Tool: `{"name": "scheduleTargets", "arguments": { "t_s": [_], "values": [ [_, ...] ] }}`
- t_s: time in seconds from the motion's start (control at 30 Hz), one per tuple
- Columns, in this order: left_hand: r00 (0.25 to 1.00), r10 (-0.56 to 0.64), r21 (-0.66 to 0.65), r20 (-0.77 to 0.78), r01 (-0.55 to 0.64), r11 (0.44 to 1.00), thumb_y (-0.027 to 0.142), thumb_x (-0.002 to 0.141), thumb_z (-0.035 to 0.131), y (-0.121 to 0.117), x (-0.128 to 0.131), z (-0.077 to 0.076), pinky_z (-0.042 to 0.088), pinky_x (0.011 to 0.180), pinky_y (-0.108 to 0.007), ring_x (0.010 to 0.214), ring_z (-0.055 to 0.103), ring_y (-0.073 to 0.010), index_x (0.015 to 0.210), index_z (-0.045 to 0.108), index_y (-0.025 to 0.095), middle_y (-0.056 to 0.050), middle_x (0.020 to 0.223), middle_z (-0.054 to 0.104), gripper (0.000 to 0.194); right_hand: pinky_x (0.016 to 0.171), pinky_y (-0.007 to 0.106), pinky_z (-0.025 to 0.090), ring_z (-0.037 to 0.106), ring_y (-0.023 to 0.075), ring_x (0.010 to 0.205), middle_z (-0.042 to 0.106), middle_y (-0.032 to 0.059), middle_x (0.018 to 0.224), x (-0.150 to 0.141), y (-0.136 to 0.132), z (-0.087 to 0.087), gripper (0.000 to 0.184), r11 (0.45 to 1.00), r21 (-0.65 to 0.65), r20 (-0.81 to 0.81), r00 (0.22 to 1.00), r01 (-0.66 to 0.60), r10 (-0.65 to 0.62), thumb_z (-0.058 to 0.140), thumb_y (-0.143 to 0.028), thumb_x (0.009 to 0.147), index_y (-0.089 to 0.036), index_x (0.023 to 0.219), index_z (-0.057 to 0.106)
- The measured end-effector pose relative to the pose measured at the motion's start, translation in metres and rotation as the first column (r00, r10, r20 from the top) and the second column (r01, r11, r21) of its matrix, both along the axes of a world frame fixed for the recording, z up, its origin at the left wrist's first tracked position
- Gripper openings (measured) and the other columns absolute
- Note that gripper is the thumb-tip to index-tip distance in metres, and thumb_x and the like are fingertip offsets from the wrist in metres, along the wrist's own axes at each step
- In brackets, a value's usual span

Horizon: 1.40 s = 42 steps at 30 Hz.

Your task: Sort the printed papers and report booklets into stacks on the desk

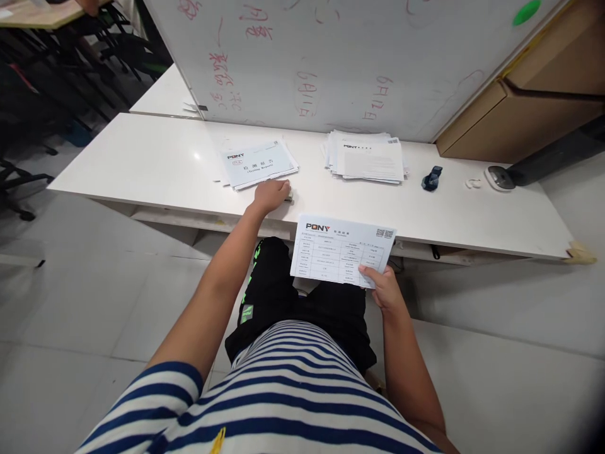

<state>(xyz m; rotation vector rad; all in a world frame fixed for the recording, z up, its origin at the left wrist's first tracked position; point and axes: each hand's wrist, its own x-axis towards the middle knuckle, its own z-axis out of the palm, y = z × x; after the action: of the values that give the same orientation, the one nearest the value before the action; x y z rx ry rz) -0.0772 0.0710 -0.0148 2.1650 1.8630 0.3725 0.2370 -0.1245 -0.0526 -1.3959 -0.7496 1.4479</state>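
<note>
In my right hand (pixel 384 289) is a sheet of printed paper headed PONY (pixel 343 252), pinched at its lower right corner with the thumb on top. It is held above my lap, in front of the desk edge. My left hand (pixel 273 195) rests near the desk's front edge, closed over a small object that looks like a stapler (pixel 289 196); most of it is hidden under the fingers. Just behind that hand lies a pile of testing reports (pixel 259 165), slightly fanned. Farther right sits a thicker stack of printed papers (pixel 366 157) with uneven edges.
The white desk (pixel 155 157) runs across in front of me, with an open shelf beneath. A whiteboard (pixel 350 57) with red writing stands at its back. On the right are a dark blue watch-like strap (pixel 432 179), a computer mouse (pixel 500 178) and cardboard boxes (pixel 515 120).
</note>
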Motion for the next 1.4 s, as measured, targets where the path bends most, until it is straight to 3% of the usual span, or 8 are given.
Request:
{"name": "scheduleTargets", "arguments": {
  "t_s": [0.3,0.47,0.63,0.77,0.87,1.0,1.27,1.4],
  "values": [
    [0.999,0.010,0.130,-0.043,-0.004,0.992,0.033,0.097,0.028,-0.008,0.009,-0.006,0.036,0.089,-0.043,0.118,0.054,-0.0280,0.110,0.067,0.023,-0.007,0.125,0.065,0.042,0.039,0.026,0.047,0.066,0.0218,0.070,0.073,0.0078,0.101,-0.025,0.024,0.014,0.042,0.998,0.036,0.018,0.998,-0.056,0.056,0.079,-0.032,0.061,-0.018,0.100,0.068],
    [0.999,0.038,0.233,-0.025,-0.031,0.972,0.030,0.096,0.035,-0.013,0.012,-0.013,0.033,0.094,-0.044,0.123,0.050,-0.0284,0.119,0.064,0.020,-0.011,0.128,0.063,0.038,0.058,0.029,0.057,0.065,0.0230,0.092,0.068,0.0077,0.114,-0.081,0.116,0.052,0.049,0.945,0.318,0.076,0.991,0.078,-0.107,0.071,-0.035,0.070,-0.018,0.115,0.060],
    [0.999,0.038,0.297,0.034,-0.046,0.954,0.031,0.099,0.026,-0.014,0.014,-0.018,0.033,0.094,-0.046,0.120,0.052,-0.0280,0.112,0.067,0.016,-0.012,0.124,0.065,0.046,0.080,0.039,0.055,0.064,0.0219,0.096,0.068,0.0095,0.110,-0.163,0.225,0.067,0.046,0.910,0.359,0.239,0.963,-0.208,0.126,0.066,-0.033,0.075,-0.014,0.116,0.059],
    [0.998,0.019,0.331,0.063,-0.039,0.943,0.031,0.100,0.027,-0.013,0.014,-0.024,0.033,0.094,-0.046,0.121,0.052,-0.0262,0.111,0.067,0.017,-0.010,0.126,0.064,0.044,0.085,0.042,0.052,0.065,0.0231,0.091,0.069,0.0112,0.102,-0.212,0.281,0.062,0.034,0.825,0.218,0.556,0.761,-0.522,0.335,0.060,-0.021,0.076,-0.010,0.107,0.062],
    [0.997,0.008,0.345,0.073,-0.033,0.938,0.029,0.100,0.026,-0.013,0.014,-0.027,0.035,0.091,-0.045,0.119,0.053,-0.0247,0.108,0.067,0.017,-0.011,0.123,0.065,0.043,0.091,0.047,0.047,0.062,0.0288,0.099,0.067,0.0147,0.102,-0.229,0.300,0.051,0.030,0.807,0.035,0.880,0.400,-0.590,0.255,0.060,-0.018,0.074,-0.011,0.102,0.063],
    [0.998,0.003,0.334,0.057,-0.022,0.942,0.029,0.100,0.028,-0.013,0.013,-0.027,0.035,0.085,-0.045,0.114,0.055,-0.0258,0.102,0.068,0.016,-0.013,0.111,0.069,0.042,0.097,0.056,0.039,0.052,0.0341,0.115,0.057,0.0201,0.120,-0.236,0.305,0.035,0.037,0.848,-0.066,0.984,0.104,-0.526,0.141,0.056,-0.026,0.080,-0.012,0.115,0.057],
    [0.995,-0.001,0.340,0.096,-0.032,0.940,0.029,0.100,0.028,-0.015,0.013,-0.024,0.033,0.093,-0.044,0.118,0.053,-0.0234,0.111,0.066,0.018,-0.008,0.123,0.066,0.041,0.102,0.071,0.020,0.018,0.0378,0.140,0.014,0.0213,0.154,-0.202,0.309,0.024,0.070,0.910,0.164,0.965,0.251,-0.381,-0.069,0.055,-0.037,0.081,-0.022,0.142,0.024],
    [0.997,0.020,0.324,0.080,-0.045,0.945,0.030,0.100,0.028,-0.016,0.013,-0.023,0.033,0.094,-0.041,0.117,0.054,-0.0226,0.109,0.067,0.018,-0.008,0.121,0.067,0.042,0.109,0.059,0.023,0.023,0.0287,0.141,0.027,0.0172,0.152,-0.124,0.298,0.022,0.057,0.862,0.306,0.947,0.219,-0.405,-0.234,0.039,-0.017,0.081,-0.019,0.138,0.035]
  ]
}}
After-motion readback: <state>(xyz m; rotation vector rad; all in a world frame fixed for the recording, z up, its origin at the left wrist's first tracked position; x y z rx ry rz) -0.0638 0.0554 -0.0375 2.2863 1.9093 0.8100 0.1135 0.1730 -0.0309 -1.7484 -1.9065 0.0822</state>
